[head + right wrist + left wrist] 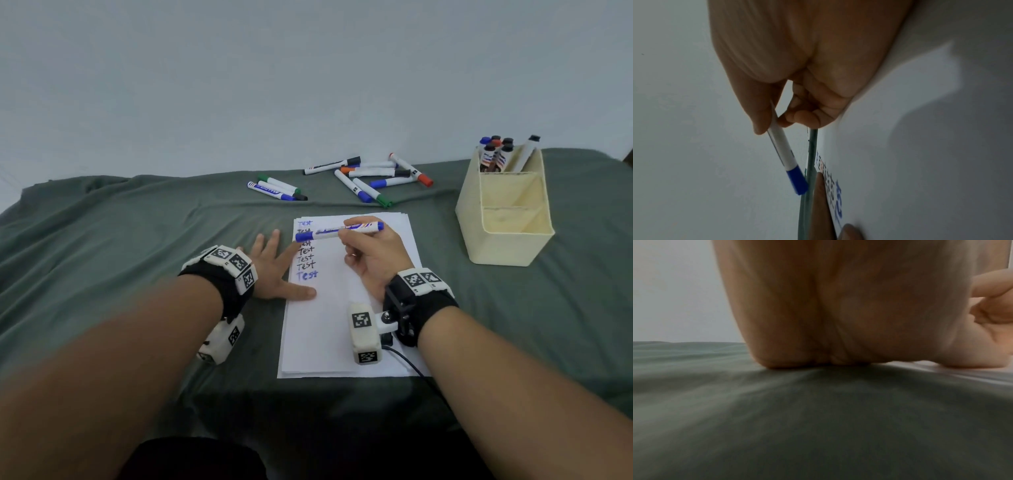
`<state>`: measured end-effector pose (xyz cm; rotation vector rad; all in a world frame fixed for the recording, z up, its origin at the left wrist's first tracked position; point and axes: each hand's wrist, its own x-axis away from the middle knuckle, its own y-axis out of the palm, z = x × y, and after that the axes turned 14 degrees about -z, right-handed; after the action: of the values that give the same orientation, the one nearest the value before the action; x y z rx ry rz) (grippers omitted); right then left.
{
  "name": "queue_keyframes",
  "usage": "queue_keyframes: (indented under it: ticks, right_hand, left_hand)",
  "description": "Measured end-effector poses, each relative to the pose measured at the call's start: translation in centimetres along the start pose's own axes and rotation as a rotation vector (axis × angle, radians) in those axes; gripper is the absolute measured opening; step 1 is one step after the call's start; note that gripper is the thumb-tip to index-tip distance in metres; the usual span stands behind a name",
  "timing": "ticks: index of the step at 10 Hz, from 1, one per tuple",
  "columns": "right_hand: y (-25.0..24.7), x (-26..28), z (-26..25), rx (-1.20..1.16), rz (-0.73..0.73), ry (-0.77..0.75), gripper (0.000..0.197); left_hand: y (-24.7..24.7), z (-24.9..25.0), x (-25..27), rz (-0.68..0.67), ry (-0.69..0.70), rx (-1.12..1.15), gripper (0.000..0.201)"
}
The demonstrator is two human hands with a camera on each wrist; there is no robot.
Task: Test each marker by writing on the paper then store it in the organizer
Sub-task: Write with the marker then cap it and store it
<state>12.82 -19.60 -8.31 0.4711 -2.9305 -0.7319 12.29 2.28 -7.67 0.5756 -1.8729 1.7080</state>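
The right hand (375, 255) pinches a capped blue marker (339, 231) between thumb and fingers (764, 116), holding it level above the paper (346, 308). The left hand (274, 267) lies flat, fingers spread, thumb and forefinger on the paper's left edge beside a column of "Test" words. The paper rests on a wrinkled green cloth (120, 240). Loose markers (373, 178) lie behind it; the cream organizer (507, 222), right, holds several. A pale wall (239, 68) rises behind.
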Motion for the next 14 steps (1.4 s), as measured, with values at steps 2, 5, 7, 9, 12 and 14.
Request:
queue_keyframes:
  ticks: [2,5,7,9,12,14]
  right_hand:
    - [0.4,0.2,-1.5,-0.145,0.081,-0.064,0.018]
    - [-2.8,0.0,-17.1,0.910,0.298,-0.388,0.061]
    - [-6.8,1.5,-23.2,1.150,0.507,-0.531,0.059]
    - [-9.6,3.1,-20.3,1.246,0.543,-0.361,0.050]
    - [-10.9,2.0,-22.5,1.176,0.666,-0.535,0.052]
    - [-12.0,0.9,-22.3,1.487,0.633,-0.242,0.029]
  left_hand:
    - [-0.1,0.0,0.1,-0.005,0.008,0.008,0.134]
    - [-0.2,0.1,0.6,-0.006,0.015,0.026,0.137]
    - [-0.3,0.2,0.9,-0.023,0.015,0.038,0.139]
    - [-0.4,0.3,1.0,-0.031,0.019,0.047,0.138]
    - [-0.2,0.2,0.8,-0.024,0.004,0.033,0.122]
    - [-0.2,0.2,0.8,-0.018,0.006,0.034,0.121]
